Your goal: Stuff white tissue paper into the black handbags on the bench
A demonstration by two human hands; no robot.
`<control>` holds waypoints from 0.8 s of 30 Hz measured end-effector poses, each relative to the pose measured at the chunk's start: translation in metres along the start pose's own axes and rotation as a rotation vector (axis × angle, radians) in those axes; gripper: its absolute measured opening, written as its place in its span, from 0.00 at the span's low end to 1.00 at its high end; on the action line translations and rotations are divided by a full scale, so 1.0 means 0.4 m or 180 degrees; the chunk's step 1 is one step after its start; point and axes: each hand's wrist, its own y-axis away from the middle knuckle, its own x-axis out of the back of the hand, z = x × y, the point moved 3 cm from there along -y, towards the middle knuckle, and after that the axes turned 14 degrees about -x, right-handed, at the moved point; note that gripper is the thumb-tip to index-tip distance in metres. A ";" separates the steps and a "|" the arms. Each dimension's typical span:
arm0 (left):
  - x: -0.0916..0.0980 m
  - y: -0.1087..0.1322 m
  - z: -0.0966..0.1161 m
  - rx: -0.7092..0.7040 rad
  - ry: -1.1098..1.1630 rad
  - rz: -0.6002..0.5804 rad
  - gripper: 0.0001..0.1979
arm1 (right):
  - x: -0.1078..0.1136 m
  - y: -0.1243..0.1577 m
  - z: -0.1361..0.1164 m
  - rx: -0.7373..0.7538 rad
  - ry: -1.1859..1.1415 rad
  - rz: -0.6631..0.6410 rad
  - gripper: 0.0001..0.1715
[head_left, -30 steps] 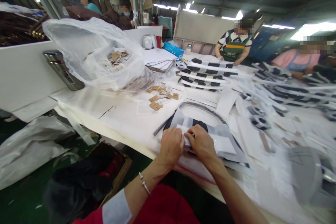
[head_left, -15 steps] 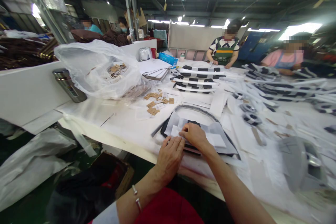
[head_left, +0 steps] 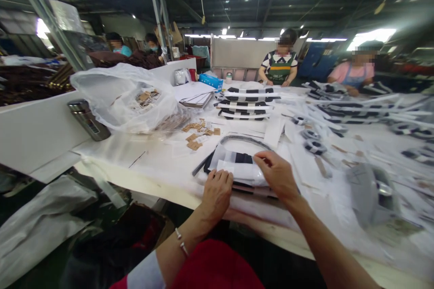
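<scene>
A black-and-white checked bag (head_left: 243, 158) lies on the table in front of me, its padded strap (head_left: 249, 137) looped behind it. White paper (head_left: 233, 170) covers part of its face. My left hand (head_left: 219, 192) is closed over the bag's near left edge, fingers together and bent, thumb hidden. At the right side, my right hand (head_left: 276, 171) pinches the edge of the white paper between thumb and forefinger. A bare strip of black check shows beside that pinch.
Brown tags (head_left: 195, 137) lie beyond the bag, near a clear plastic bag (head_left: 125, 113) of more tags. A steel flask (head_left: 90, 119) stands left. Stacked checked bags (head_left: 247, 104) and a grey tape dispenser (head_left: 364, 189) sit right. Co-workers (head_left: 280, 65) work across the table.
My right hand has moved right from the bag's middle to its right side, drawing the paper across. Less grey-white sheet shows on the right. My left hand stays at the near left edge.
</scene>
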 end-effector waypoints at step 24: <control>0.028 -0.018 -0.011 -0.0564 -0.0599 0.0354 0.14 | 0.566 0.088 0.657 -0.2994 -0.0683 0.0854 0.15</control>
